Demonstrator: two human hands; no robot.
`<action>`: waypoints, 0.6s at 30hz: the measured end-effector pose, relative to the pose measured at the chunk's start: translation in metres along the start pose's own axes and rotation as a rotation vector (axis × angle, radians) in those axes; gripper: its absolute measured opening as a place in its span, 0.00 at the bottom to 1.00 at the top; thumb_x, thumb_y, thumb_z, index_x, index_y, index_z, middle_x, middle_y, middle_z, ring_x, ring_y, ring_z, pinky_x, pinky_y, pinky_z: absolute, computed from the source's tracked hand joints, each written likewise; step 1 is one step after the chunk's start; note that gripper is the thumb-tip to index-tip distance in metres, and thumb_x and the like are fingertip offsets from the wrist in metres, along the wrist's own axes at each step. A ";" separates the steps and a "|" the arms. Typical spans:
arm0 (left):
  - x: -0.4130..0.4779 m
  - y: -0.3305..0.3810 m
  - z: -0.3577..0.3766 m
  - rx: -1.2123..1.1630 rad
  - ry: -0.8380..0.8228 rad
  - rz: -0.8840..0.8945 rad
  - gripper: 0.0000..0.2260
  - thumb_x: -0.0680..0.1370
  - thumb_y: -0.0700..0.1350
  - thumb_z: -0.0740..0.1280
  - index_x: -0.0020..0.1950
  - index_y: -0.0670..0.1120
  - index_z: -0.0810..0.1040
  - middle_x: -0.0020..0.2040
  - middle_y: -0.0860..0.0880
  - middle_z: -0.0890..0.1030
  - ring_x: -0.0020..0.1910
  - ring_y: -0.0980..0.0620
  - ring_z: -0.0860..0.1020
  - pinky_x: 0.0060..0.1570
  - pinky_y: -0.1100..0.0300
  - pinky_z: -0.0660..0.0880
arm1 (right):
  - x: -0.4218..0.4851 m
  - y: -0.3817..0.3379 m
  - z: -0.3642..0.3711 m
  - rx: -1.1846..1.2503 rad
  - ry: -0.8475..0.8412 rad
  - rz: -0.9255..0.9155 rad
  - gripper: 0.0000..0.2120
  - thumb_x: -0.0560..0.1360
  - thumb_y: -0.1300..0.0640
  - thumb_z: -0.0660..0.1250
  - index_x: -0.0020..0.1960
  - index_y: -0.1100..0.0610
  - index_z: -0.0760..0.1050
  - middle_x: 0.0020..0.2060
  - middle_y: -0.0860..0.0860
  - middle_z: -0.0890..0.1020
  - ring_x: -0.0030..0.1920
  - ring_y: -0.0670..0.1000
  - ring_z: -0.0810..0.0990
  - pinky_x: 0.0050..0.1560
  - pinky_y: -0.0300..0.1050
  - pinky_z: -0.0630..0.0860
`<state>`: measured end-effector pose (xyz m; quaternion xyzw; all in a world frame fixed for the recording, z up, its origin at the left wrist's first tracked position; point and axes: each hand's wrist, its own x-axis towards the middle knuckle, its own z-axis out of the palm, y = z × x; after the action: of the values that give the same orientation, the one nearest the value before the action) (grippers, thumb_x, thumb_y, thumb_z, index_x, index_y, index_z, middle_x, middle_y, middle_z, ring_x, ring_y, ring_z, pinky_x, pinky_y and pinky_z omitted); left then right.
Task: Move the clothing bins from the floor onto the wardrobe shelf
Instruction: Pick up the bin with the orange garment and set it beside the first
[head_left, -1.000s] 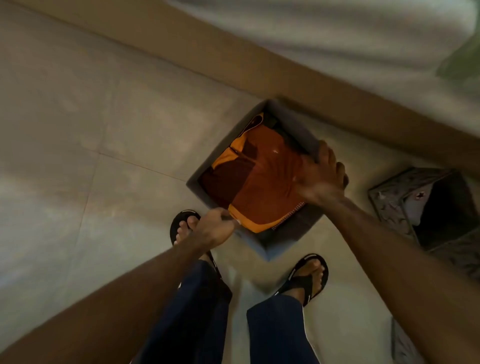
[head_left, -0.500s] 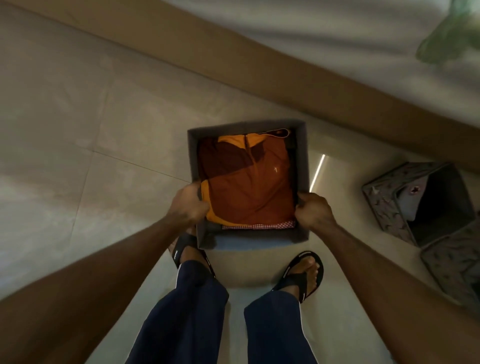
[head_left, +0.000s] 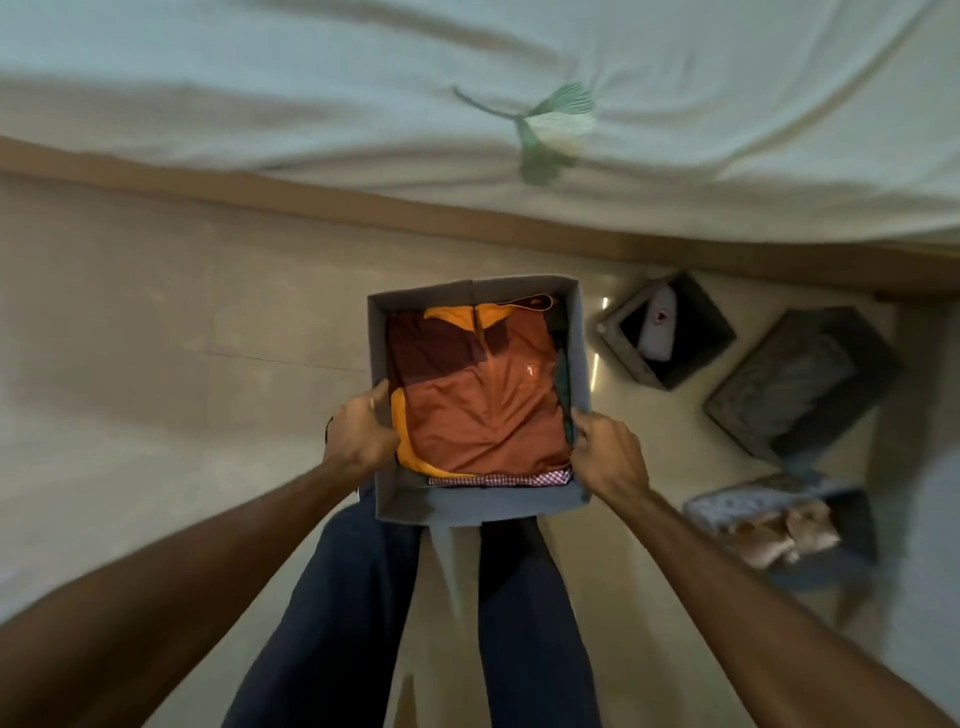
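Two bare hands grip a grey bin (head_left: 480, 506) of folded orange clothes (head_left: 480, 405) above dark trousers, left hand (head_left: 361, 434) and right hand (head_left: 608, 454) clasping opposite walls; three more bins (head_left: 800, 374) sit on the floor (head_left: 156, 364) beyond, near a bed (head_left: 311, 78)

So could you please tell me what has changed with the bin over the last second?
The grey bin was turned square and lifted off the floor. The left hand and right hand shifted from its corners to opposite side walls, which they now grip. The orange clothing stays folded inside; the other bins stay put.
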<state>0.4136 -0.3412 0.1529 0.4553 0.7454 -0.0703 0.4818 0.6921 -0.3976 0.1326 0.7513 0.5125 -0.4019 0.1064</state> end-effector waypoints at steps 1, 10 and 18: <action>-0.020 0.012 -0.007 0.008 -0.005 0.010 0.35 0.70 0.36 0.70 0.75 0.47 0.65 0.68 0.41 0.75 0.63 0.39 0.76 0.60 0.49 0.76 | -0.022 0.004 -0.016 0.003 0.015 0.001 0.18 0.71 0.68 0.57 0.59 0.60 0.75 0.51 0.63 0.82 0.50 0.64 0.80 0.43 0.48 0.71; -0.210 0.132 -0.066 0.097 -0.025 0.339 0.31 0.75 0.35 0.63 0.76 0.53 0.64 0.54 0.54 0.75 0.44 0.54 0.75 0.43 0.61 0.72 | -0.237 0.038 -0.166 0.212 0.212 0.177 0.26 0.73 0.64 0.58 0.72 0.57 0.69 0.57 0.62 0.81 0.54 0.63 0.79 0.48 0.49 0.74; -0.287 0.217 -0.103 0.293 -0.133 0.606 0.32 0.75 0.38 0.65 0.77 0.55 0.61 0.53 0.46 0.83 0.37 0.59 0.76 0.31 0.66 0.71 | -0.366 0.025 -0.206 0.426 0.516 0.361 0.25 0.74 0.64 0.59 0.72 0.57 0.69 0.51 0.60 0.83 0.48 0.59 0.81 0.41 0.43 0.70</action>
<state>0.5427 -0.3358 0.5041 0.7148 0.5253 -0.0598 0.4577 0.7603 -0.5418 0.5216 0.9114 0.2868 -0.2717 -0.1156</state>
